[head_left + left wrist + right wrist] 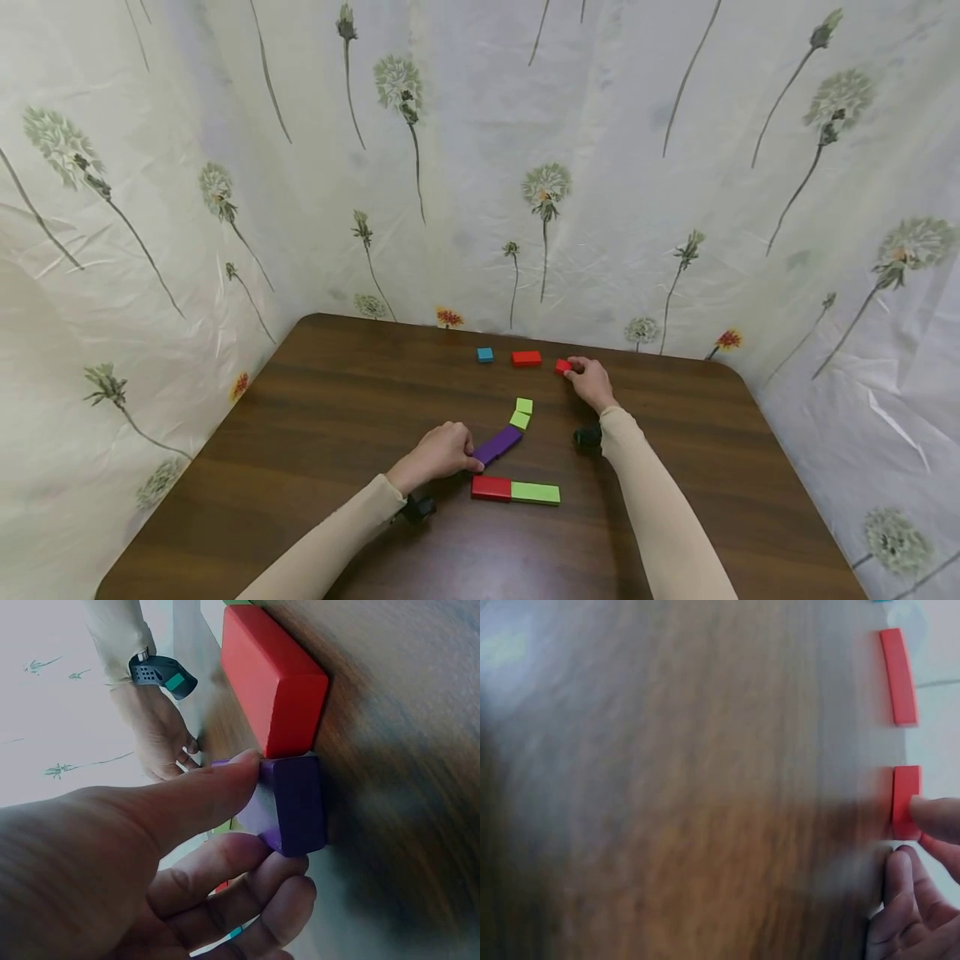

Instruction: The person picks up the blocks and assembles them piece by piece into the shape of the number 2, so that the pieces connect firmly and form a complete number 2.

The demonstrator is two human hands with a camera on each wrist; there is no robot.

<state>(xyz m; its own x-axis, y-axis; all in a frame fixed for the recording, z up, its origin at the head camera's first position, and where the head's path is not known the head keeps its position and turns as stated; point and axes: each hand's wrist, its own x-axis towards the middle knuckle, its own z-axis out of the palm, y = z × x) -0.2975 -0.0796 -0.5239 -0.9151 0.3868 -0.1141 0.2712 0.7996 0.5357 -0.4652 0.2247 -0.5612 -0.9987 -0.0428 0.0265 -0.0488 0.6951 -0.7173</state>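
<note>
My left hand (441, 454) pinches the near end of a purple block (296, 802) between thumb and fingers. The purple piece (498, 446) lies slanted on the table, and a faint step in its edge leaves unclear whether it is one block or two. Just past its far end are two small lime green blocks (521, 420), set at a bend. At the back, my right hand (591, 383) pinches a small red block (562, 367), with the thumb on it in the right wrist view.
A red block (491, 488) and a lime green block (536, 493) lie end to end nearer me. Along the back stand a blue block (485, 355) and a longer red block (527, 358). Behind the brown table (352, 375) hangs a flowered curtain (472, 183).
</note>
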